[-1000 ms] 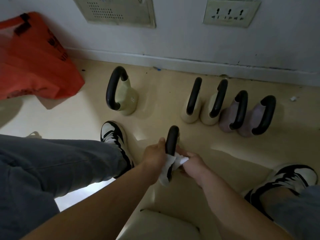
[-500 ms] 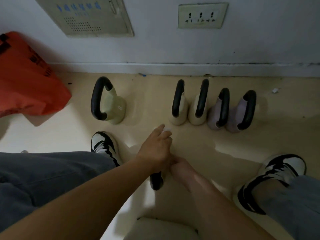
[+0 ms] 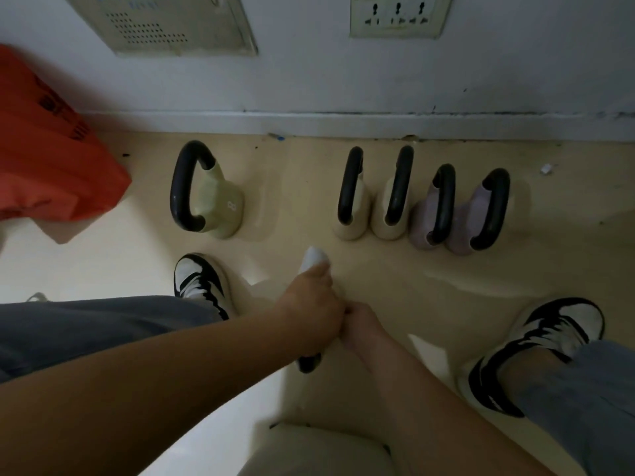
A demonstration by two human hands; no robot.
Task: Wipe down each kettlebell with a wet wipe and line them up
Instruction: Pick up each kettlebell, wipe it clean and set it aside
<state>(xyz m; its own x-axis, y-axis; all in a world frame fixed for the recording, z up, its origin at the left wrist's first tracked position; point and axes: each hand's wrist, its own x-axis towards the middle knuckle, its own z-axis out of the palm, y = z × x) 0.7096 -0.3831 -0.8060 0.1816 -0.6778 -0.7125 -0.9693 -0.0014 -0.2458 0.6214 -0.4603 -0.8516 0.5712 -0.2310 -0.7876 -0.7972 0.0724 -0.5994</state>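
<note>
Head view room: bare floor (image 3: pixel 302 187) between your hands and the wall-side kettlebell row (image 3: pixel 398 187).
Left hand (image 3: pixel 311 314): grips wet wipe (image 3: pixel 314 261) round handle of near kettlebell (image 3: pixel 308 364).
Right hand (image 3: pixel 360 326): touching it; grip unclear.

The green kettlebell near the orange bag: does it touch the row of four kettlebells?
No. The green kettlebell stands alone; bare floor lies between it and the nearest cream kettlebell.
</note>
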